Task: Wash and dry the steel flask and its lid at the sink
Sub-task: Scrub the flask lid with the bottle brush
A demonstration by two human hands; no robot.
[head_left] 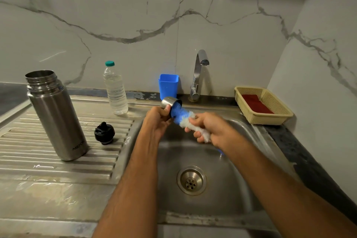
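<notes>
1. The left hand (157, 120) grasps a small steel lid cup (170, 104) above the back edge of the sink (237, 162), fingers curled round its side, the open mouth tilted toward the right.
2. The right hand (209, 128) is clenched round a bottle brush (186, 118), gripping it over its white bristles; the blue bristle end is pushed into the mouth of the lid cup.
3. Both hands hang over the basin, above and behind the drain (191, 180).
4. The steel flask (55, 115) stands upright and uncapped on the ribbed drainboard (58, 160) to the left of the basin, well apart from the hands.
5. A black stopper (104, 133) rests on the drainboard just right of the flask, between it and the basin edge.
6. A clear plastic bottle (116, 89) with a teal cap stands behind the stopper, near the wall.
7. A blue plastic cup (168, 85) sits at the back of the sink, just behind the lid cup, with the chrome tap (199, 75) to its right; no water shows at the spout.
8. On the dark desk (301, 149) right of the sink sits a cream basket (270, 119) holding a red pad (256, 103).
</notes>
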